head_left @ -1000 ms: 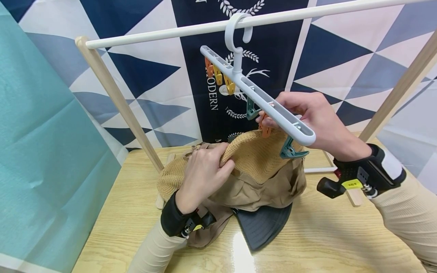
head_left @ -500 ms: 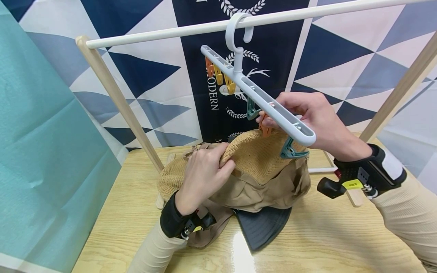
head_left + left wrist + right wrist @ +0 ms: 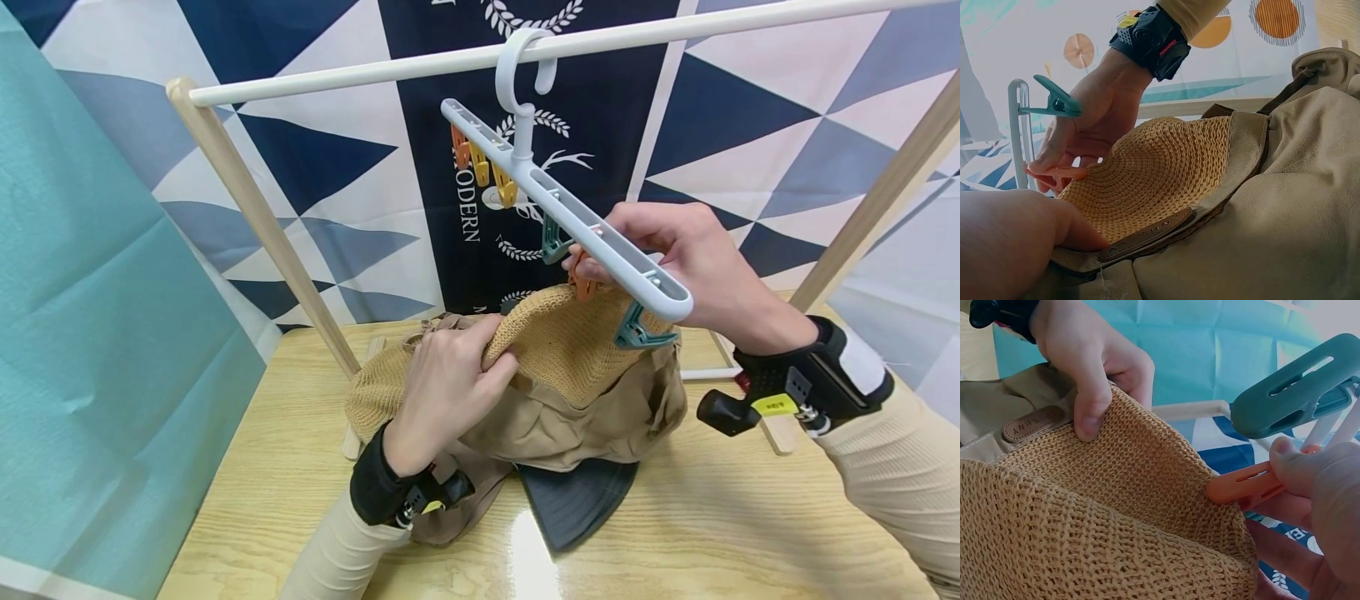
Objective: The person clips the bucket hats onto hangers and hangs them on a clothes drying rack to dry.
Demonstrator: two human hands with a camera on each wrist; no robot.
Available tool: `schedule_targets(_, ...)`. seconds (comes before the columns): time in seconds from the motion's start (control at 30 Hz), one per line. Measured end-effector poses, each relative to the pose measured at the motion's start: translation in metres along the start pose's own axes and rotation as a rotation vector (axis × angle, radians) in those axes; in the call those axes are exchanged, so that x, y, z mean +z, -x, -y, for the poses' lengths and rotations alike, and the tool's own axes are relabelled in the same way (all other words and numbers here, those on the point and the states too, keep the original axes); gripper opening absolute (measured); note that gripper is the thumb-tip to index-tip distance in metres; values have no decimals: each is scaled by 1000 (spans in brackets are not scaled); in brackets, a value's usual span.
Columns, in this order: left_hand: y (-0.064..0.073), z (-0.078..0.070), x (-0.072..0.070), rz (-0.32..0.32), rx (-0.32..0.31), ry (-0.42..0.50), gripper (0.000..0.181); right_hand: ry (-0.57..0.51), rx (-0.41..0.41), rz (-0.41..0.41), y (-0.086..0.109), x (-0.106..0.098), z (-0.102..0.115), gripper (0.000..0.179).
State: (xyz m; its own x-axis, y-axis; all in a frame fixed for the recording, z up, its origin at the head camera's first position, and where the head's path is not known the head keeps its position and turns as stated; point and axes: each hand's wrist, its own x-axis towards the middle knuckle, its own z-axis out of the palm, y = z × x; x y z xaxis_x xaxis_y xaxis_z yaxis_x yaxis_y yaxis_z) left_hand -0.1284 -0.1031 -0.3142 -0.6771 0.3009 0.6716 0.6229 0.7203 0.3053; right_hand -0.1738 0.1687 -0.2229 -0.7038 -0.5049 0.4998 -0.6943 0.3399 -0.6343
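Observation:
A sun hat of straw-coloured knit and khaki cloth hangs partly lifted over the table, with a brown label inside. My left hand pinches its knitted edge, thumb against the weave in the right wrist view. On the right, my hand pinches an orange clothes peg between thumb and fingers. The peg's tip meets the knit's edge; whether it bites fully is unclear. That peg hangs from a pale blue hanger, between two teal pegs, one being the near teal peg.
The hanger hooks over a white rail on wooden posts. Orange and yellow pegs hang at its far end. A dark visor-shaped piece lies under the hat on the wooden table. A teal sheet hangs at left.
Both hands stay nearly still. The hat's khaki cloth has spread slightly to the right beneath the hanger, and it covers a little more of the dark piece.

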Motion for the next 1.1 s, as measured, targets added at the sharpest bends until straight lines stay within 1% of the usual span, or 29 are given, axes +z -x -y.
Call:
schedule_targets(0.23,1,1,1,0,11,14,13,-22,0,11,-1,0,1,11)
schedule_targets(0.43,1,1,0,2,22,26,14,-16,-18,13,-1,-1,0,11)
schedule_targets(0.57,1,0,0,4,26,30,14,-16,-13,13,-1,-1,0,11)
schedule_targets(0.97,2,-3,-3,-18,33,41,15,-37,-2,30,-1,-1,0,13)
schedule_targets(1.1,2,-3,-3,-30,37,38,15,-43,15,27,0,-1,0,12)
